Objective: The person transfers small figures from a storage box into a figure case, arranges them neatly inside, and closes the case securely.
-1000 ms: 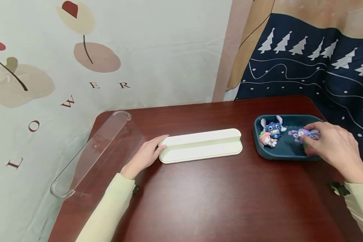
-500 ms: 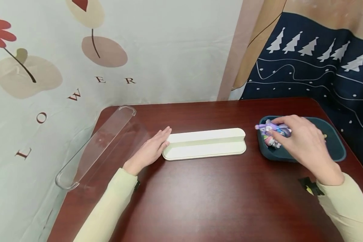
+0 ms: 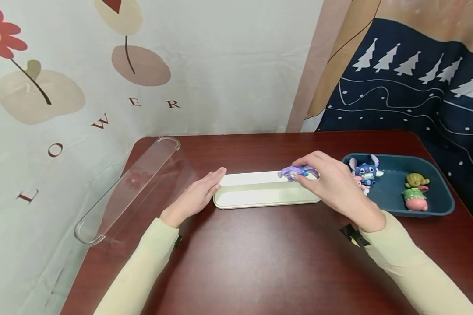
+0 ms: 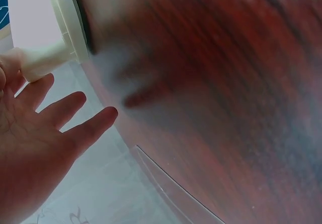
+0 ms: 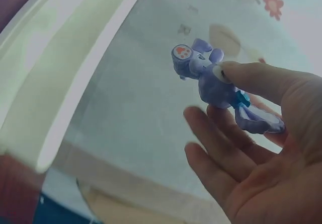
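My right hand [image 3: 335,183] pinches a small purple figurine [image 3: 295,172] between thumb and fingers, over the right part of a long white stepped tray [image 3: 260,197]. In the right wrist view the figurine [image 5: 216,85] lies tilted, showing a paw print on one foot and a teal bow. My left hand [image 3: 197,192] touches the left end of the white tray with its fingers straight. Seen from the left wrist, the fingers [image 4: 65,110] are spread and the fingertips sit at the tray's end [image 4: 60,38].
A dark teal bin [image 3: 437,192] at the right holds a blue figurine [image 3: 365,173], a pink and white one [image 3: 361,185] partly hidden by the right hand, and green and pink ones [image 3: 415,197]. A long clear cover [image 3: 130,188] stands at the left by the wall.
My right hand has lifted the purple figurine out of the teal bin and carried it left over the white tray. The left hand's fingers have straightened at the tray's end.
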A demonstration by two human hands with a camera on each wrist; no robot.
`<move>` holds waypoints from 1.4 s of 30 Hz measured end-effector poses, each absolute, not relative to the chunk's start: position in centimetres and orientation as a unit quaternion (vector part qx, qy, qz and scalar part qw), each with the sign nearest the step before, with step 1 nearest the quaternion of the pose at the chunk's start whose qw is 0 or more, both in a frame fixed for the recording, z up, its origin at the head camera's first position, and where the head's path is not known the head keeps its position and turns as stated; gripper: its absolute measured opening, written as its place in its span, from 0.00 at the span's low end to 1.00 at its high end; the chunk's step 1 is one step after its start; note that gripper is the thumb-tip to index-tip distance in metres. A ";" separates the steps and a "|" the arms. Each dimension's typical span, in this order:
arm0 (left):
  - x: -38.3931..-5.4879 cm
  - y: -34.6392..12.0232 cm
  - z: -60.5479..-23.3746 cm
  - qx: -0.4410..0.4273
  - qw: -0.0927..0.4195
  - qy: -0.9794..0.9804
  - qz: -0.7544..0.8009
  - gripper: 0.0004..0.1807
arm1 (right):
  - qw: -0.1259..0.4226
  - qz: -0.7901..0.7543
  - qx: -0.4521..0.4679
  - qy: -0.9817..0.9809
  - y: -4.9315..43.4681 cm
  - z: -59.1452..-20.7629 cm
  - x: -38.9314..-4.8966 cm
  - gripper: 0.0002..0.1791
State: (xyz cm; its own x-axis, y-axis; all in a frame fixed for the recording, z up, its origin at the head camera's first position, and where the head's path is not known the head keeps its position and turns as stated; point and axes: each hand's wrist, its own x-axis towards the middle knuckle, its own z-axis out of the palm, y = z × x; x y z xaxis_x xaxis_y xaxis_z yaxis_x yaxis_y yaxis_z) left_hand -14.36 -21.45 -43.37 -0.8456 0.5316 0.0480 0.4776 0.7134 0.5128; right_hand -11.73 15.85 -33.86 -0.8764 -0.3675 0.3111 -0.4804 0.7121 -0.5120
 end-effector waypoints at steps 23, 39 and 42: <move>-14.2 -21.3 -43.3 0.268 0.034 0.926 0.264 0.29 | 0.106 0.254 0.406 -0.871 5.5 -39.0 -13.3 0.15; -14.1 -21.3 -43.4 0.277 0.019 0.924 0.262 0.29 | 0.117 0.229 0.438 -0.861 2.4 -40.6 -13.7 0.18; -14.1 -21.3 -43.4 0.276 0.020 0.924 0.263 0.29 | 0.105 0.224 0.434 -0.866 2.2 -40.8 -13.7 0.18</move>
State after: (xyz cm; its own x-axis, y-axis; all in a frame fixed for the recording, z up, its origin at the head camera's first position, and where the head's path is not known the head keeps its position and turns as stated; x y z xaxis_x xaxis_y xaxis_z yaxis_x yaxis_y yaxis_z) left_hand -14.10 -21.29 -43.42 -0.8471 0.5203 0.1080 0.4991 0.7092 0.4979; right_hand -13.74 2.24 -40.77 -0.6010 -0.7056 0.3755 -0.7992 0.5228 -0.2967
